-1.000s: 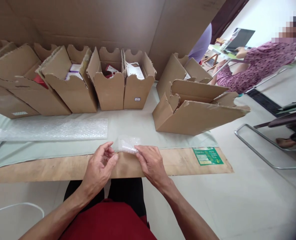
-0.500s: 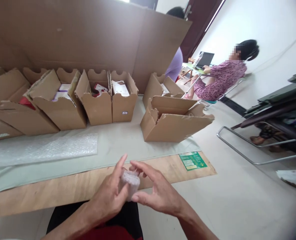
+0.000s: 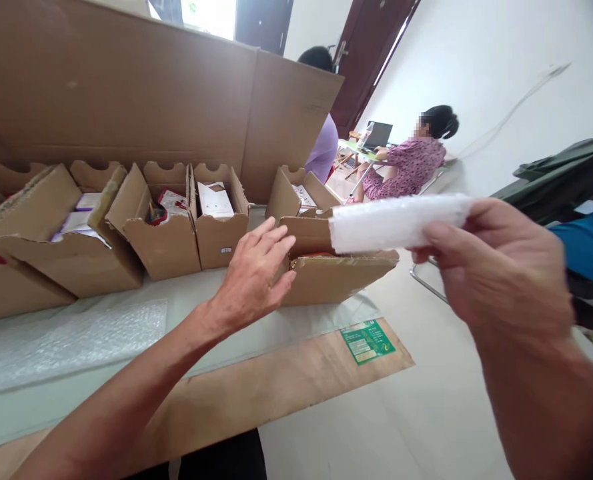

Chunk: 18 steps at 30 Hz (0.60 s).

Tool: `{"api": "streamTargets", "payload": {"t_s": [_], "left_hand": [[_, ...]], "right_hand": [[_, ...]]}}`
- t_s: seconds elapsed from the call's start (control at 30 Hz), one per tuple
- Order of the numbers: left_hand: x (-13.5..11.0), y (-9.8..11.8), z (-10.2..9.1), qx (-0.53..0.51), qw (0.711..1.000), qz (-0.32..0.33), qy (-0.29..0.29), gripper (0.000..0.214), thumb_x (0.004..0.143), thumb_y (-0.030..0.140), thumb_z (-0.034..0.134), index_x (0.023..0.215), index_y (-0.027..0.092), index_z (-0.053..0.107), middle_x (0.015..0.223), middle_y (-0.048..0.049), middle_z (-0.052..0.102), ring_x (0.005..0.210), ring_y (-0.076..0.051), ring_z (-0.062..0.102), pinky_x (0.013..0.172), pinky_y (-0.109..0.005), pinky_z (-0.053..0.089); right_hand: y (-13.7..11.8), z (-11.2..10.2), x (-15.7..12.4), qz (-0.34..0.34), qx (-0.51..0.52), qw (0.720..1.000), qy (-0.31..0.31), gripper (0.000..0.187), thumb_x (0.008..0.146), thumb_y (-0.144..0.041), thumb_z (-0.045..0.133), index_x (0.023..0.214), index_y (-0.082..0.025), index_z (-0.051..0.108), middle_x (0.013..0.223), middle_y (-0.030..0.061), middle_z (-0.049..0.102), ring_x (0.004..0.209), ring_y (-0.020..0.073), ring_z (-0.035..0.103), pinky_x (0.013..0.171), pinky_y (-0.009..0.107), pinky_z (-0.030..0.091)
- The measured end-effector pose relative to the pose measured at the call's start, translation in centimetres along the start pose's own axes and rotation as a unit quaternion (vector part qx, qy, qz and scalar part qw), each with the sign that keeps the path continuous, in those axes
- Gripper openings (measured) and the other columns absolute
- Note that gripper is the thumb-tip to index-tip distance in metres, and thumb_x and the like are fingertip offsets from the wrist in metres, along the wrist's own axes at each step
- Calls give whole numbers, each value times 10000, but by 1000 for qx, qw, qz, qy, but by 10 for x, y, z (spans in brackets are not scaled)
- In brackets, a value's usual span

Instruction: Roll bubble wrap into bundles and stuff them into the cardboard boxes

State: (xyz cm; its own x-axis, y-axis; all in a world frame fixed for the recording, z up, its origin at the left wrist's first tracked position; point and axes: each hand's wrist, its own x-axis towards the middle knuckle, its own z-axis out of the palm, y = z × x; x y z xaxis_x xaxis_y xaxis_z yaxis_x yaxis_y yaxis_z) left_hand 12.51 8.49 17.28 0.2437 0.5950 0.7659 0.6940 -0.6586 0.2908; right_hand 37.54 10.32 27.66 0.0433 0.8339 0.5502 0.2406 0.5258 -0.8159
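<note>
My right hand (image 3: 496, 273) is raised close to the camera, pinching one end of a white bubble-wrapped roll (image 3: 396, 222) that lies level in the air. My left hand (image 3: 256, 270) is stretched forward with its fingers spread and holds nothing; its fingertips reach the near flap of an open cardboard box (image 3: 336, 270) on the table. The roll hangs above that box.
A row of open cardboard boxes (image 3: 166, 240) with packaged goods stands along a tall cardboard wall (image 3: 126, 87). A bubble wrap sheet (image 3: 71, 337) lies on the pale table cover. A green label (image 3: 367, 340) sits near the wooden edge. Two people sit at a desk behind.
My right hand lifted the wrapped roll up and to the right. My left hand let go of it and reached forward to the box. The camera tilted up.
</note>
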Motion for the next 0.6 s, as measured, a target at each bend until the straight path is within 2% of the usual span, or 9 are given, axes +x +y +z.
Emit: {"api": "streamTargets", "payload": {"t_s": [0.07,0.13,0.2,0.33,0.47,0.53,0.6], "left_hand": [[3,-5,14,0,1000,15,-11,170,933,109,575,1056,132,690,1220,-159,683,1304,-362,556,1060,-557,482],[-3,-4,22,-4,1000,4,-17,177,932,56,539,927,142,694,1138,-146,668,1150,-308,612,956,-485,540],[-12,-1,25,-8,1000,-11,-15,211,908,2,523,890,136,686,1099,-145,639,1053,-270,597,871,-424,558],[-20,0,27,-28,1000,-7,-6,248,880,-58,516,883,138,667,1032,-118,613,1049,-251,547,878,-396,543],[-22,-3,30,-60,998,-19,-2,219,910,-25,529,918,165,637,1040,-99,620,1092,-251,538,912,-397,527],[-24,-4,29,-91,995,-38,1,215,913,-12,527,977,175,612,1025,-85,632,1074,-240,551,904,-384,525],[-25,-7,27,-126,990,-59,2,250,907,-12,510,1054,178,584,1016,-73,646,1015,-217,568,877,-365,526]], "right_hand": [[15,9,22,36,10,999,-37,261,686,-318,882,792,-213,667,694,-12,656,564,131,562,534,279,449],[31,18,35,72,-19,993,-86,256,673,-301,859,768,-209,640,699,1,664,564,137,571,500,266,447],[43,27,40,77,-60,988,-123,227,676,-271,824,755,-210,621,705,8,666,583,150,590,490,260,460],[50,45,44,57,-124,975,-173,194,696,-253,779,788,-223,611,687,-6,657,602,158,609,485,243,474],[49,59,54,151,-138,945,-255,253,711,-221,743,940,-217,634,630,-23,641,494,141,558,403,225,416],[52,55,61,164,-170,932,-275,209,725,-218,724,925,-195,671,656,-5,657,516,140,566,427,228,426],[59,41,68,140,-217,926,-274,126,731,-234,724,843,-183,698,699,13,673,570,142,583,463,229,431]]}}
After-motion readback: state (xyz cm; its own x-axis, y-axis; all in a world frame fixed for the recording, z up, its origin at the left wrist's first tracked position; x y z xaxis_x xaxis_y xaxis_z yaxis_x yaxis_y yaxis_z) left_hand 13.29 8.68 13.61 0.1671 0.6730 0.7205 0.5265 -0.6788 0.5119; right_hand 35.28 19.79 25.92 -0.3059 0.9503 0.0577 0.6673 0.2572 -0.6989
